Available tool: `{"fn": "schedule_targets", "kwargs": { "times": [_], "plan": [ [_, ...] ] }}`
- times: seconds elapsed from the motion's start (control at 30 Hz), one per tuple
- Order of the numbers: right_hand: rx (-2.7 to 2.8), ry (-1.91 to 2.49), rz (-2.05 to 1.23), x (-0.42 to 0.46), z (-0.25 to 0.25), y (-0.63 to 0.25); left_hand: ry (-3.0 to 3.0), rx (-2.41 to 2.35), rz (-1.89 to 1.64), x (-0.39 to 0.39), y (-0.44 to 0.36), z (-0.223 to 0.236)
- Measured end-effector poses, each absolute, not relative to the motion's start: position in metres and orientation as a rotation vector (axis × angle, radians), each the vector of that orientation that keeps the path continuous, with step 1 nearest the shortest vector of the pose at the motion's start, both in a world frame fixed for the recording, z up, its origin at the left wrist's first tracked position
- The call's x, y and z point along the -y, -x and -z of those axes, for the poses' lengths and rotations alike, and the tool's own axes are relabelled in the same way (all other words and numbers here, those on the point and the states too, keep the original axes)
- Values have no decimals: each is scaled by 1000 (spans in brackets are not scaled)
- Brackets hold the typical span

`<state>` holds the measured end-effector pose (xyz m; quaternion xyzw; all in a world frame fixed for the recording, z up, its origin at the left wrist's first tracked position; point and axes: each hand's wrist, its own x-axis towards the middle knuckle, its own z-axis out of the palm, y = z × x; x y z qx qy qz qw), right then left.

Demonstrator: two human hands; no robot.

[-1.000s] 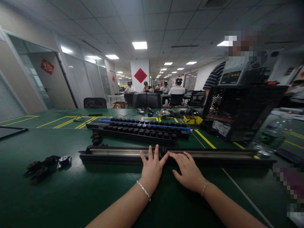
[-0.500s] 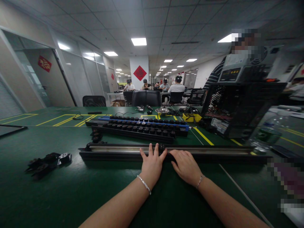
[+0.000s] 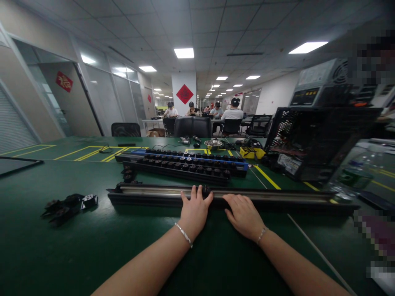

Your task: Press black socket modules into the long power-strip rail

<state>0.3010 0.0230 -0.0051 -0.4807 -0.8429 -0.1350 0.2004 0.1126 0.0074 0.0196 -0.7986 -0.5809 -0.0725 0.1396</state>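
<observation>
A long black rail (image 3: pixel 148 199) with a metallic strip along its channel lies across the table in front of me. My left hand (image 3: pixel 195 211) rests on its middle with the fingers spread and no grip on anything. Just beside its thumb and index finger, a small round black part (image 3: pixel 206 190) sits in the channel; I cannot tell what kind it is. My right hand (image 3: pixel 245 216) lies a little farther right, fingers stretched over the near edge of the rail and thumb apart. The undersides of both hands are hidden.
Behind the rail stand black strips with rows of round sockets (image 3: pixel 185 164). Loose black parts (image 3: pixel 68 207) lie to the left. On the right are an opened computer case (image 3: pixel 321 139), a plastic bottle (image 3: pixel 354 174) and a yellow box (image 3: pixel 252 153). A metal bowl (image 3: pixel 212 144) stands farther back.
My left hand and the small black part have shifted slightly left along the rail, widening the gap to my right hand. The view has turned a little left. The person at right has moved farther right.
</observation>
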Motion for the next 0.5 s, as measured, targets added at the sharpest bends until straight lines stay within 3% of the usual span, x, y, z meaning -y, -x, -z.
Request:
{"fn": "schedule_targets", "kwargs": {
  "times": [0.5],
  "plan": [
    [2362,1354,352,-23,4,-302,2286,1763,65,-6,-77,-27]
  ]
}}
